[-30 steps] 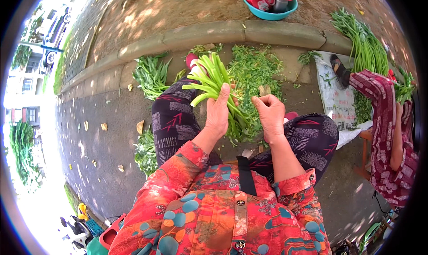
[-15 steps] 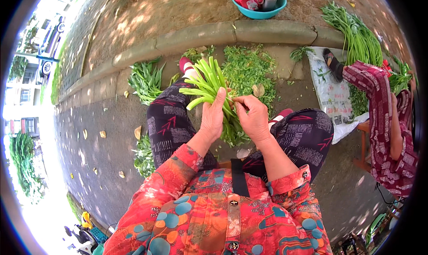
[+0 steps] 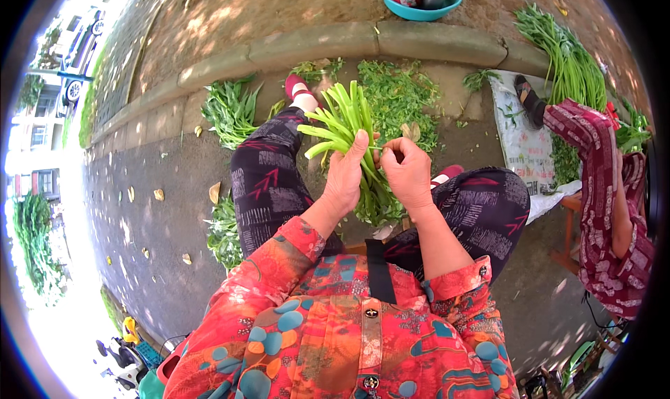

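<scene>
My left hand is wrapped round a bunch of green leafy vegetable stems. The thick cut stem ends point up and away from me, and the leaves hang below between my knees. Just to the right of the bunch, my right hand is closed in a pinch. A thin pale strand seems to run from the bunch to those fingertips, but it is too small to name.
Loose leafy greens lie on the ground ahead, with leafy bunches at left. A stone curb runs behind them, with a turquoise basin beyond. At right, a seated person is beside a white sack and long-stemmed greens.
My right hand has drawn slightly to the right, its pinched fingers now a little apart from the stems. My left hand keeps its grip on the bunch. The whole view has shifted slightly.
</scene>
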Demonstrator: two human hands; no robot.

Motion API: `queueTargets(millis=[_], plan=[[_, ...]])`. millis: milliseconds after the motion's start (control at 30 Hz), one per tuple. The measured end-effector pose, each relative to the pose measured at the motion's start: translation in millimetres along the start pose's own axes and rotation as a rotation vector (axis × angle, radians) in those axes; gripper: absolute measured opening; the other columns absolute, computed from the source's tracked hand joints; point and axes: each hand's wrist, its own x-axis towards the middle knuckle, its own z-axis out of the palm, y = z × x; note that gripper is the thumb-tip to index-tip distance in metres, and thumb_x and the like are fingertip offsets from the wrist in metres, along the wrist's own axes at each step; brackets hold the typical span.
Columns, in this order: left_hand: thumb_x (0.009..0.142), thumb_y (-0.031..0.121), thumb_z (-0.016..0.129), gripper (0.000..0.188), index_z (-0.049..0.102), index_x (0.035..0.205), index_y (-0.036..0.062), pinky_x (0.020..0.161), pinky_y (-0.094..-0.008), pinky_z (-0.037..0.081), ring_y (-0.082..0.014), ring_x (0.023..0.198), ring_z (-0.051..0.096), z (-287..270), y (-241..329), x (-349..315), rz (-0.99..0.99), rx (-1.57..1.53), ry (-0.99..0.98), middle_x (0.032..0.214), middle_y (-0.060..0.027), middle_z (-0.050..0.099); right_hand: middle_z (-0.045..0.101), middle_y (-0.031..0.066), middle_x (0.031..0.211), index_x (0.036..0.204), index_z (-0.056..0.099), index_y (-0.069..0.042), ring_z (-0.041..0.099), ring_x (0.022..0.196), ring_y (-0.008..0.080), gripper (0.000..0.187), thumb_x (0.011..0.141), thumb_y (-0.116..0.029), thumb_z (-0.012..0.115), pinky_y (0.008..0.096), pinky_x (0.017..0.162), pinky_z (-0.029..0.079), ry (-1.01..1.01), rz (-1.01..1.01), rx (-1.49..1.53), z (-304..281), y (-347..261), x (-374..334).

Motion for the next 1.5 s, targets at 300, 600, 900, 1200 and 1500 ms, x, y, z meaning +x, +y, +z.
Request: queueTargets(millis=[300,600,900,1200,1500], plan=[[0.089,0.046,0.057,0.05,0.056,0.111,0.002,0.075,-0.0284,0.049,-0.0128,0.085,0.058,4,2,0,-0.016,0.041,-0.058,0.096,-0.0051,0.059,0.06,0.0135,0.071,0.078,0.061,-0.002,0.059,0.065,0.029,0.007,0.076,-0.009,0.061,0.0377,0.062,0.048,0.097,-0.187,-0.253,-3,-5,4],[0.09,0.049,0.054,0.051,0.055,0.112,0.0024,0.067,-0.0258,0.044,-0.0117,0.073,0.052,-2,4,-1,-0.062,0.095,-0.082,0.08,-0.0016,0.055,0.061,0.0136,0.072,0.078,0.062,-0.003,0.06,0.066,0.0272,0.009,0.079,-0.011,0.058,0.0366,0.063,0.048,0.248,-0.268,-0.379,-13,-7,14],[0.092,0.047,0.052,0.053,0.052,0.119,0.002,0.072,-0.0279,0.046,-0.0143,0.079,0.054,-16,4,6,-0.08,0.047,-0.063,0.086,-0.0034,0.057,0.063,0.0094,0.094,0.107,0.064,-0.007,0.056,0.093,0.0274,0.033,0.075,0.0,0.059,0.0357,0.083,0.045,0.045,-0.439,-0.265,-19,-20,10],[0.09,0.041,0.058,0.046,0.056,0.114,0.0024,0.076,-0.0267,0.045,-0.0102,0.086,0.052,-3,2,2,0.013,0.012,-0.078,0.099,-0.0034,0.058,0.062,0.0109,0.087,0.094,0.064,-0.005,0.058,0.081,0.0319,0.019,0.075,-0.003,0.063,0.039,0.071,0.047,-0.092,-0.387,-0.307,-7,-17,-1],[0.089,0.046,0.058,0.045,0.058,0.104,0.0026,0.062,-0.0253,0.043,-0.0113,0.068,0.05,-6,5,3,-0.054,0.124,-0.132,0.079,-0.0024,0.054,0.058,0.008,0.077,0.084,0.062,-0.005,0.055,0.074,0.0285,0.011,0.074,-0.001,0.061,0.0373,0.067,0.044,-0.065,-0.728,-0.576,-17,-25,8]])
